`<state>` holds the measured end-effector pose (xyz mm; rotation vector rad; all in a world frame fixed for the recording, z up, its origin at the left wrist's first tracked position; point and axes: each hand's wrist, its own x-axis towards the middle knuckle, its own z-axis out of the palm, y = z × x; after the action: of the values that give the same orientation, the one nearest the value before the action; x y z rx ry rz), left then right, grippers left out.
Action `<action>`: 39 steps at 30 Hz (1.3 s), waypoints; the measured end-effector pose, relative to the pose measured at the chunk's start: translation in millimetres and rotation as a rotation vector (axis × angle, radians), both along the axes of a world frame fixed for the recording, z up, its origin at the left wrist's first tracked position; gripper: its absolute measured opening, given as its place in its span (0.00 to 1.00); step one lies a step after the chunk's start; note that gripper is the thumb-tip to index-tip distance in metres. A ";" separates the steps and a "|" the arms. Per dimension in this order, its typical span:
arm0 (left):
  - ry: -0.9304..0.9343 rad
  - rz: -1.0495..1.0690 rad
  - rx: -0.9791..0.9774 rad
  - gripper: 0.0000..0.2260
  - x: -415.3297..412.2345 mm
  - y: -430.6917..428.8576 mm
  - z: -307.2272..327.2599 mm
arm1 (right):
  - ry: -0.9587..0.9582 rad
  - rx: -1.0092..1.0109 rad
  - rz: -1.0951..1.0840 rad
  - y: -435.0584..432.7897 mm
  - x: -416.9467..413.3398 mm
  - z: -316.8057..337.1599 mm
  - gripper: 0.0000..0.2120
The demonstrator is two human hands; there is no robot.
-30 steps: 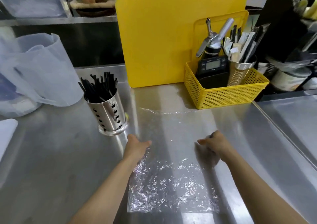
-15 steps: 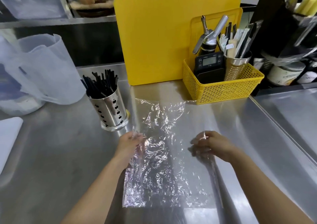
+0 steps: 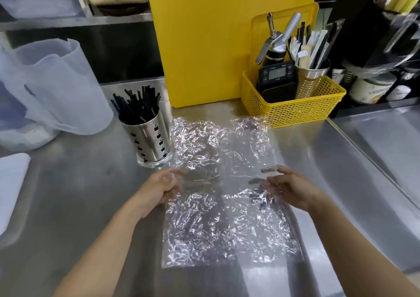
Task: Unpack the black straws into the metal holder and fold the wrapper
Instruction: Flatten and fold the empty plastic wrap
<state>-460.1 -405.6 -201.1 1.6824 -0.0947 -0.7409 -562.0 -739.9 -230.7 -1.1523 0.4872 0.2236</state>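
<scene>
- Black straws (image 3: pixel 136 105): upright in the metal holder (image 3: pixel 151 141), tips fanned above its rim; unpacking judged done.
- Wrapper (image 3: pixel 223 224): clear crinkled film spread on the steel counter (image 3: pixel 68 205) just right of the holder. Its long axis runs straight away from the person.
- Left hand (image 3: pixel 159 188): just in front of the holder, fingers curled onto the wrapper's left long edge at mid-length.
- Right hand (image 3: pixel 289 188): farther from the holder, pinching the opposite edge; blurred.
- Fold, judged: crease falls across the line between the hands.
</scene>
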 end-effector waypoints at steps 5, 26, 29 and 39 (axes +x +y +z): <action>-0.069 0.087 0.037 0.18 4.6 1.2 -2.2 | -0.045 0.046 0.052 10.6 -3.7 0.3 0.08; -0.680 -0.350 0.066 0.25 27.8 -30.8 44.0 | -0.185 -0.686 0.597 63.3 48.4 75.0 0.09; -0.659 -0.160 -0.071 0.17 30.5 -22.6 44.5 | -0.243 -0.706 0.569 71.7 55.8 74.2 0.06; 0.216 0.229 -0.502 0.29 11.1 -4.8 13.0 | -0.303 -0.235 0.048 75.9 61.5 65.5 0.04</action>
<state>-449.0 -410.4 -188.0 1.1075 0.0604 -0.6554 -500.5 -664.0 -165.2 -1.4014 0.2214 0.0303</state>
